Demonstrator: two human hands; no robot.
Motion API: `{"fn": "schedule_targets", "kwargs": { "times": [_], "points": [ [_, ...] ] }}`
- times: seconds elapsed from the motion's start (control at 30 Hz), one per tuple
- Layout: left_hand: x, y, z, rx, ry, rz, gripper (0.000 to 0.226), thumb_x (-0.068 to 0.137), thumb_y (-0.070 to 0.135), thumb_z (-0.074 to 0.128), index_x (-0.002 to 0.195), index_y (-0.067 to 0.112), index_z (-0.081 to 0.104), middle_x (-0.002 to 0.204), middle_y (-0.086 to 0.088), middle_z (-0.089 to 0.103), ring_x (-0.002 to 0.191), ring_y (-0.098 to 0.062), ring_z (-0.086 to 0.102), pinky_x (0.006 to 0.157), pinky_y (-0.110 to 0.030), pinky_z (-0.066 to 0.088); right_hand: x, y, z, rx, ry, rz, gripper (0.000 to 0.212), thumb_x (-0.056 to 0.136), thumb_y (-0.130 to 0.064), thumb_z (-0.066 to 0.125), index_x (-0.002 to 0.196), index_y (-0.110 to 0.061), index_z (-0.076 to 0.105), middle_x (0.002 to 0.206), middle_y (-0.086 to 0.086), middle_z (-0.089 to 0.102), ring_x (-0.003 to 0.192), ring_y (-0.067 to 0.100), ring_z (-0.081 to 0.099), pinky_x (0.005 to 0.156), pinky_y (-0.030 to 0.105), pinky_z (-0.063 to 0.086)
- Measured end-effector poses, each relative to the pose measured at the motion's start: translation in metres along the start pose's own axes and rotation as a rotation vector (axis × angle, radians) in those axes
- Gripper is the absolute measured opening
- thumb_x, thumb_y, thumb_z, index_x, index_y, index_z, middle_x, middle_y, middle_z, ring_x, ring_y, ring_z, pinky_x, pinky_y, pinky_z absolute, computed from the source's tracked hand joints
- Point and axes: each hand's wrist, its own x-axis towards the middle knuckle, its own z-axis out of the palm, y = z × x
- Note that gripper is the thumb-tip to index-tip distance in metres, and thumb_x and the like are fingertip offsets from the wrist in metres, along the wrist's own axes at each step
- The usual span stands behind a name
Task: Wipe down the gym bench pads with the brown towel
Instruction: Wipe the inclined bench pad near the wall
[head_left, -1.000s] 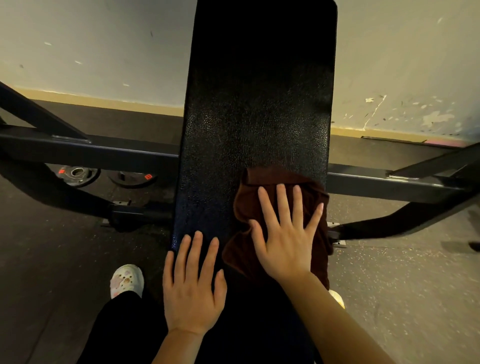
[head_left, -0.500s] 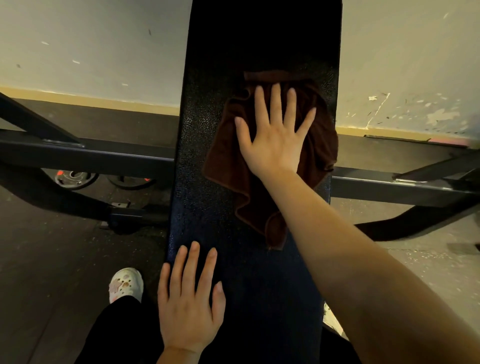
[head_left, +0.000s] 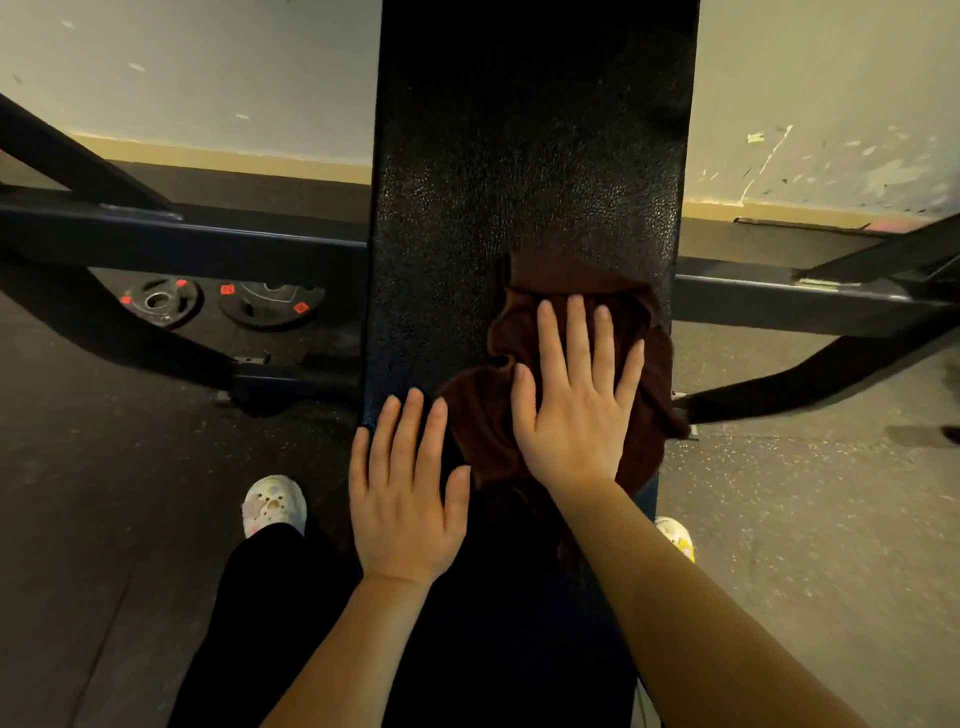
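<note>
A long black textured bench pad (head_left: 519, 171) runs away from me up the middle of the view. The brown towel (head_left: 639, 374) lies bunched on the pad's right half, near its middle. My right hand (head_left: 576, 405) presses flat on the towel with its fingers straight and spread. My left hand (head_left: 405, 493) rests flat on the bare pad at its left edge, just left of the towel, fingers straight. Part of the towel is hidden under my right palm.
Dark steel frame bars (head_left: 182, 234) cross behind the pad on both sides. Two weight plates (head_left: 270, 304) lie on the floor at the left. My shoes (head_left: 272, 501) stand on the rubber floor either side of the bench. A pale wall (head_left: 208, 67) is close behind.
My right hand has slid the towel back toward me down the pad, from its far part to the middle. My left hand has stayed flat on the pad.
</note>
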Motion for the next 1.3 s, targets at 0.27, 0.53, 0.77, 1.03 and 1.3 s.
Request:
{"fn": "schedule_targets", "kwargs": {
  "times": [0.27,0.53,0.77,1.03,1.3],
  "points": [
    [-0.018,-0.004,-0.022,-0.178,-0.055,0.039,0.045,0.101,0.033,0.04,0.144,0.02,0.042,0.148,-0.008,0.045,0.141,-0.024,0.037,0.118,-0.044,0.028,-0.039,0.003,-0.002,-0.076,-0.072,-0.108,0.063,0.096,-0.048,0.034,0.152,-0.019,0.032,0.156,0.014,0.036,0.147,0.038,0.022,0.115,0.066,0.011],
    [-0.082,0.004,-0.062,-0.435,-0.028,-0.189,0.029,0.093,0.027,0.054,0.111,0.014,0.072,0.122,0.001,0.062,0.11,-0.007,0.059,0.098,-0.016,0.044,0.11,-0.074,-0.005,-0.059,-0.105,-0.154,0.071,0.098,-0.063,0.021,0.158,-0.026,0.013,0.165,0.005,0.012,0.152,0.033,0.004,0.116,0.066,-0.002],
    [-0.08,-0.02,-0.078,-0.33,-0.189,-0.291,0.02,0.092,0.023,0.061,0.109,0.021,0.071,0.108,0.008,0.067,0.096,-0.005,0.065,0.078,-0.027,0.058,0.018,-0.096,0.009,-0.04,-0.116,-0.326,0.068,0.098,-0.056,0.032,0.157,-0.022,0.023,0.163,0.008,0.02,0.151,0.032,0.012,0.12,0.059,0.003],
    [-0.108,-0.009,-0.086,-0.22,-0.382,-0.149,0.054,0.061,0.027,0.093,0.11,0.023,0.072,0.114,0.001,0.065,0.097,-0.014,0.069,0.08,-0.026,0.054,-0.075,-0.062,0.01,-0.051,-0.235,-0.616,0.066,0.097,-0.057,0.036,0.155,-0.027,0.026,0.159,0.006,0.032,0.146,0.03,0.023,0.117,0.055,0.005],
    [-0.101,0.017,-0.055,-0.059,-0.656,-0.203,0.156,0.044,0.065,0.09,0.156,0.037,-0.015,0.166,-0.01,-0.012,0.146,-0.022,-0.033,0.114,-0.053,0.022,0.047,-0.024,-0.002,-0.038,-0.079,-0.565,0.062,0.096,-0.056,0.037,0.151,-0.027,0.038,0.153,0.004,0.043,0.141,0.027,0.037,0.113,0.049,0.019]
  ]
}}
